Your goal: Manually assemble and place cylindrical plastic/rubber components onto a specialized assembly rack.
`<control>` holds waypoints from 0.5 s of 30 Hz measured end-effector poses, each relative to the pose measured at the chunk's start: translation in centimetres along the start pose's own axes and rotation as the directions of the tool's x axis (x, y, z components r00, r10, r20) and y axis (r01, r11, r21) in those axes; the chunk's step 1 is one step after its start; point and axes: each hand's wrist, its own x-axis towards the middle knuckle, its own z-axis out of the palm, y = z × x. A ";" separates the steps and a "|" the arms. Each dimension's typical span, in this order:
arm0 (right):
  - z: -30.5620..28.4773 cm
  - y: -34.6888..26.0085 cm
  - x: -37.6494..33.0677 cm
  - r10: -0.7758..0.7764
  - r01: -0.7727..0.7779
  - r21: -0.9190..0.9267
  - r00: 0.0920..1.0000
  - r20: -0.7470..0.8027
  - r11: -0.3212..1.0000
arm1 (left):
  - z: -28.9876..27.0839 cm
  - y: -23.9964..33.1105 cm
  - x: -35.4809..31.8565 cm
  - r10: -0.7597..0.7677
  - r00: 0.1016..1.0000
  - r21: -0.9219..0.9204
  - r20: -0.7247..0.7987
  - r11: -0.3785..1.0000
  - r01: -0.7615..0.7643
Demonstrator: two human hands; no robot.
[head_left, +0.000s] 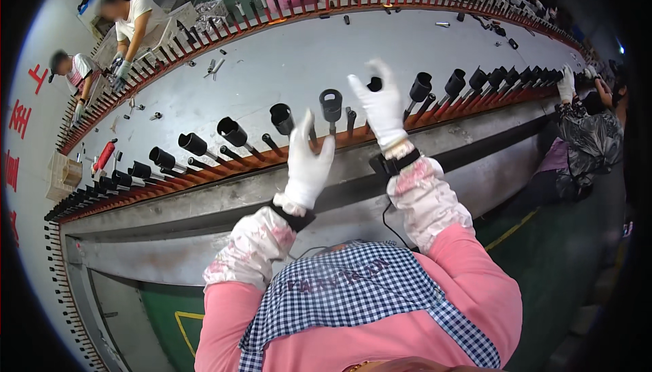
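My left hand (307,168), in a white glove, is raised at the near rail with thumb and fingers apart. Nothing shows in its grasp. Its fingertips are nearest to a black cup-shaped part (280,118) and a greyer cup-shaped part (331,105) on a metal stem. My right hand (382,110), also gloved in white, has its thumb out to the left and its fingers curved at the top. Between them shows another black cup-shaped part (374,84), partly hidden by the hand; whether they touch I cannot tell.
Many upright pins, several with black cups (421,86), line the curved near rail (353,137). A similar pin row bounds the far side of the grey table (272,63). Small metal pieces and a red tube (106,155) lie there. Other people work across and at right.
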 end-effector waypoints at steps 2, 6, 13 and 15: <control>0.8 1.3 1.4 0.046 -0.045 -0.035 0.999 0.018 0.998 | 2.7 2.1 4.6 -0.009 0.996 -0.136 -0.094 0.991 -0.004; 0.5 2.3 -0.3 0.007 -0.004 0.061 0.999 -0.042 0.998 | 5.5 1.5 8.1 0.024 0.994 -0.159 -0.106 0.987 -0.041; 0.9 1.9 1.4 -0.035 0.028 0.139 0.999 0.042 0.990 | 7.7 -0.4 9.6 0.005 0.948 -0.152 -0.318 0.987 -0.057; 0.3 1.8 1.1 0.003 -0.023 0.167 0.993 0.116 0.986 | 8.0 -0.7 9.4 -0.016 0.936 -0.193 -0.350 0.980 -0.055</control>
